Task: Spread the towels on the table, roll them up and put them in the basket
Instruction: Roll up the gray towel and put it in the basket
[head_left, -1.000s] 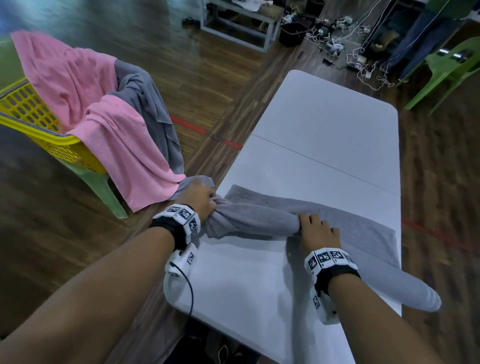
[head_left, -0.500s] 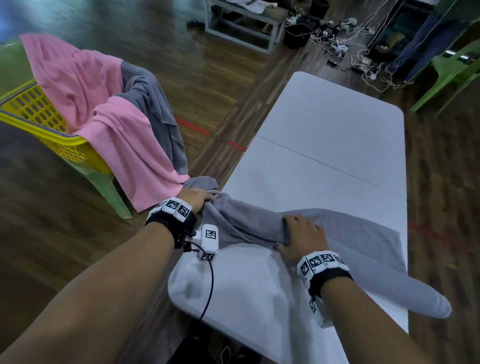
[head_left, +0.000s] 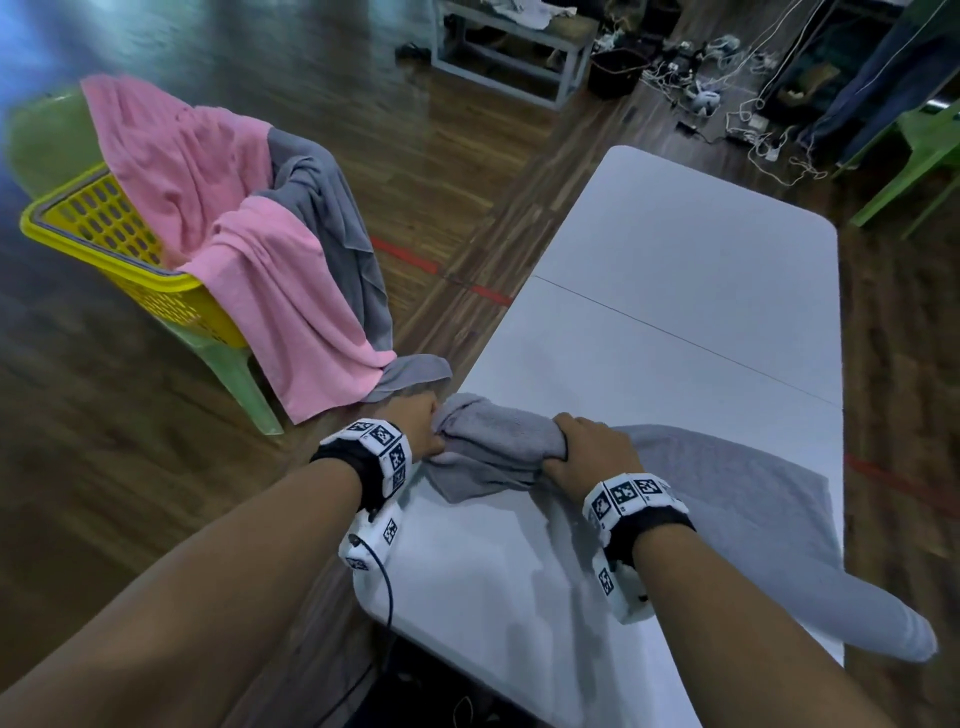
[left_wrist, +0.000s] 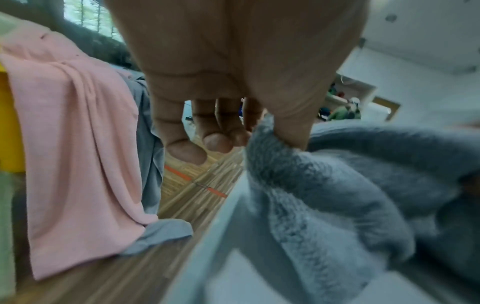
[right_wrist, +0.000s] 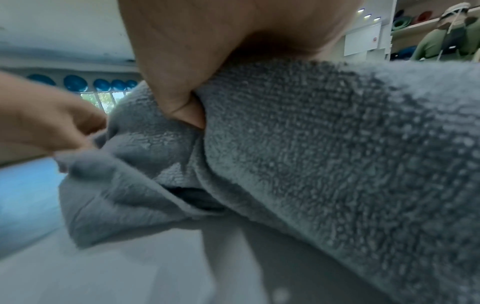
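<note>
Presently: grey towel (head_left: 498, 441), one on the tabletop (head_left: 675, 291), partly rolled. The rolled portion lies between the two hands at the tabletop's left edge; the unrolled remainder stretches flat to the right of the right hand and hangs over the tabletop's right edge.

Left hand (head_left: 415, 423): thumb pinching the roll's end against curled fingers, as the left wrist view shows. Right hand (head_left: 587, 447): fingers curled over the top of the roll, thumb dug into the pile, gripping it.

Progress, as judged: spreading of this towel done; rolling begun but loose and uneven, with a flap hanging under the roll just before the hands. Left to do: finish the roll along the flat remainder, then carry it to the basket (head_left: 119, 249), which sits well to the left of the left hand on a green plastic chair (head_left: 234, 374).

Count:
- grey towel in hand: one.
- pink towel (head_left: 218, 208), draped over the basket rim, unrolled: one.
- second grey towel (head_left: 332, 218), draped beside the pink one, tail reaching close to the left hand: one.
- rolled towels in the basket: none seen, though its inside is largely covered.
- baskets: one.
</note>
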